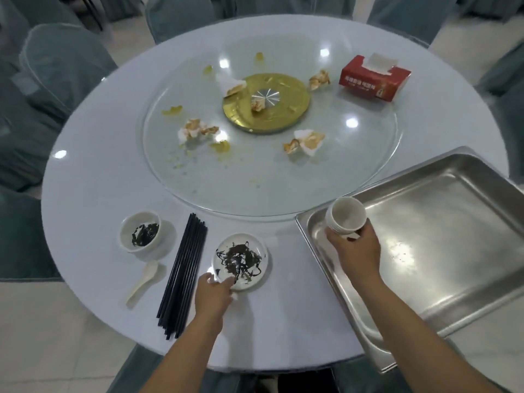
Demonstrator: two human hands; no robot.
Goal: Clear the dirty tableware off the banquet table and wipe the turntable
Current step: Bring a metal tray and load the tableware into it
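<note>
Right hand (354, 245) grips the white cup (345, 218) by its base over the steel tray (442, 222). Left hand (212, 293) pinches the smeared saucer (240, 260) at its near rim on the desk (90, 194); likely light, glazed, slick and breakable.

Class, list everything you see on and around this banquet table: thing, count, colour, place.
Table: one, white, centre.
Turntable: one, glass, stained.
Crumpled napkins: five, white, on turntable.
Tissue box: one, red, far right.
Tray: one, steel, near right.
Bowl: one, white, dirty, near left.
Spoon: one, white, beside chopsticks.
Chopsticks: one bundle, black.
Plate: one, white, smeared.
Chairs: several, grey-green covers.
Left hand: touching plate.
Right hand: holding white cup over tray.
</note>
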